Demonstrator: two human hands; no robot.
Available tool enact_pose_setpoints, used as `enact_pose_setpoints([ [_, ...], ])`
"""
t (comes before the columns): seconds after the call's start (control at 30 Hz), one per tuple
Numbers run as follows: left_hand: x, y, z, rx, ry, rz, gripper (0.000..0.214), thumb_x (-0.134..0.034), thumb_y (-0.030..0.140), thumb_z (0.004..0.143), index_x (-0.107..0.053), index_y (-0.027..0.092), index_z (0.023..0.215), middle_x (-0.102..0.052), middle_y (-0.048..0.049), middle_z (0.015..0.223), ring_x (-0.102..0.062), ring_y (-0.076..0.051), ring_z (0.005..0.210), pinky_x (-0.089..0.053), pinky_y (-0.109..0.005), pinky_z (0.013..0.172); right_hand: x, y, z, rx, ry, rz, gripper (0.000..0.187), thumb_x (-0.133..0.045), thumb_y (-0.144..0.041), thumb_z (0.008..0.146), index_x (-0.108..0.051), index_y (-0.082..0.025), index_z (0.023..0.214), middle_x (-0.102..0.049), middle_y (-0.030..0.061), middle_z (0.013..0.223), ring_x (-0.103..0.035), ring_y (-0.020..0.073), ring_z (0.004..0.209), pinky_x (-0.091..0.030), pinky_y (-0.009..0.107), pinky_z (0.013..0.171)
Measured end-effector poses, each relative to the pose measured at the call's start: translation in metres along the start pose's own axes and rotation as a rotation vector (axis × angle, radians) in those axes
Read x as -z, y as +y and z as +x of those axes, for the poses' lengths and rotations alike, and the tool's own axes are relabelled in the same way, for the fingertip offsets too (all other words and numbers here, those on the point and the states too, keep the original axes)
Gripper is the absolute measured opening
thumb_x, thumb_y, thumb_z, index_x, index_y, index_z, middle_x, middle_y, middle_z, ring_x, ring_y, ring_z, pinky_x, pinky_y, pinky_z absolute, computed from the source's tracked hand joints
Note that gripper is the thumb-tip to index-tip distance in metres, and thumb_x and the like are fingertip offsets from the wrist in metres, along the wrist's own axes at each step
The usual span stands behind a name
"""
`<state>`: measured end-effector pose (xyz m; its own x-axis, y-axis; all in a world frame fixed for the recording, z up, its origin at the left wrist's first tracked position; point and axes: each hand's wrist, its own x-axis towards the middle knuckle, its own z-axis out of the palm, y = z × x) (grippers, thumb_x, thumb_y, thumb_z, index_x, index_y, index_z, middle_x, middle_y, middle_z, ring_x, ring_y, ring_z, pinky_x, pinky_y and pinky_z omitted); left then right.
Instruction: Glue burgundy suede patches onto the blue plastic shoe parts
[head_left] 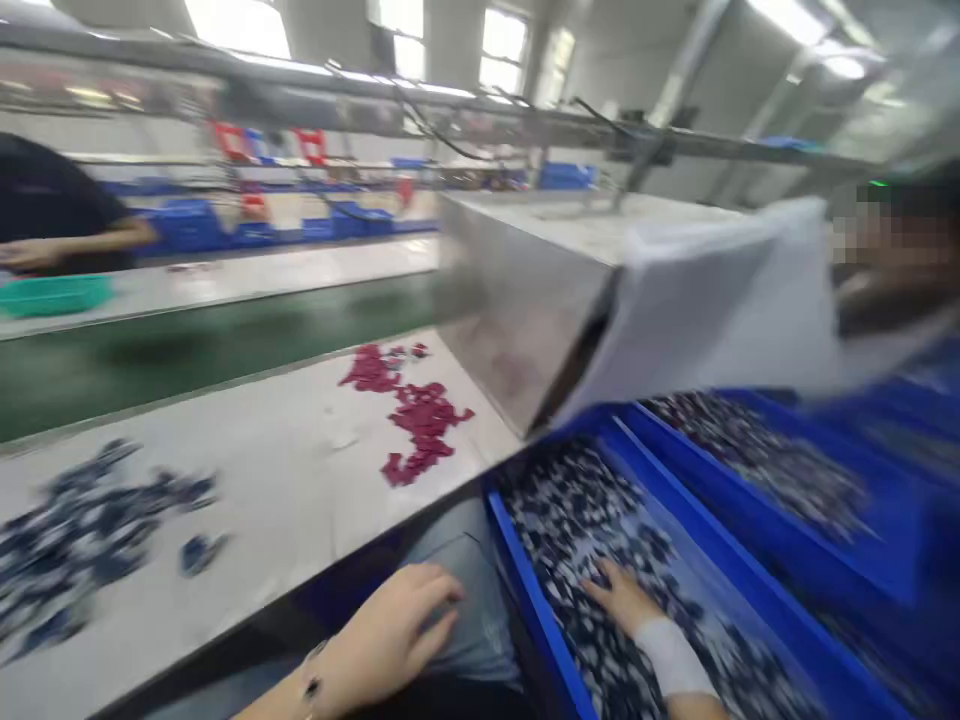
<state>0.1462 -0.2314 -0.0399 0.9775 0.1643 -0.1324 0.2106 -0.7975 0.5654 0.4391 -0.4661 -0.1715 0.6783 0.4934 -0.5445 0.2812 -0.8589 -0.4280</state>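
My right hand, with a white band round the wrist, reaches into a long blue bin. Its fingers are apart over many small dark and pale pieces and seem to touch them. My left hand, wearing a bracelet, hovers above my lap beside the white table's front edge. Its fingers bend loosely, with a gap to the thumb, and nothing shows in them. On the table lie a pile of dark-red pieces and, at left, a spread of blurred dark-blue and whitish pieces.
A metal box-like housing stands over the table, with a white sheet hanging at its opening. More blue bins with pieces are at right, near another person. A person's arm is at far left by a green basket.
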Motion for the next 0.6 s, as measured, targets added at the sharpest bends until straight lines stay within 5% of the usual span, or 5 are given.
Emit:
enact_pose_setpoints([
  [0.1,-0.025,0.032,0.116,-0.152,-0.219,0.029,0.021,-0.046,0.023,0.101,-0.06,0.023,0.117,-0.066,-0.0019,0.118,-0.061,-0.014,0.112,-0.049,-0.029,0.103,-0.024,0.045,-0.024,-0.186,0.013,0.044,0.036,-0.064,-0.032,0.095,-0.058,-0.019,0.128,-0.059,0.0099,0.131,-0.062,0.0259,0.111,-0.054,0.048,0.092],
  [0.17,-0.051,0.042,0.184,-0.174,-0.346,0.098,0.028,-0.055,0.03,0.098,-0.059,0.017,0.123,-0.062,-0.0093,0.127,-0.06,-0.024,0.115,-0.051,-0.046,0.099,-0.041,0.057,-0.036,-0.261,0.013,0.08,0.038,-0.064,-0.033,0.095,-0.057,-0.019,0.13,-0.059,0.0101,0.132,-0.062,0.0261,0.111,-0.054,0.048,0.092],
  [0.27,-0.093,0.042,0.253,-0.103,-0.536,0.26,0.037,-0.062,0.034,0.095,-0.058,0.016,0.127,-0.058,-0.0116,0.132,-0.06,-0.027,0.115,-0.052,-0.05,0.096,-0.06,0.056,-0.04,-0.344,0.033,0.114,0.041,-0.064,-0.034,0.095,-0.055,-0.019,0.133,-0.056,0.0107,0.135,-0.061,0.0272,0.113,-0.053,0.05,0.093],
  [0.43,-0.139,0.028,0.28,-0.005,-0.712,0.433,0.041,-0.062,0.034,0.095,-0.055,0.017,0.132,-0.053,-0.0123,0.139,-0.056,-0.03,0.123,-0.048,-0.055,0.101,-0.068,0.045,-0.019,-0.42,0.08,0.149,0.046,-0.064,-0.035,0.094,-0.052,-0.021,0.137,-0.05,0.0116,0.143,-0.055,0.0307,0.122,-0.048,0.055,0.1],
  [0.6,-0.153,0.021,0.28,-0.052,-0.746,0.456,0.043,-0.062,0.035,0.094,-0.054,0.018,0.133,-0.051,-0.0124,0.143,-0.052,-0.031,0.128,-0.044,-0.057,0.105,-0.059,0.043,0.0,-0.343,0.06,0.262,0.045,-0.065,-0.036,0.094,-0.053,-0.02,0.135,-0.053,0.0115,0.14,-0.058,0.0294,0.118,-0.05,0.053,0.097],
])
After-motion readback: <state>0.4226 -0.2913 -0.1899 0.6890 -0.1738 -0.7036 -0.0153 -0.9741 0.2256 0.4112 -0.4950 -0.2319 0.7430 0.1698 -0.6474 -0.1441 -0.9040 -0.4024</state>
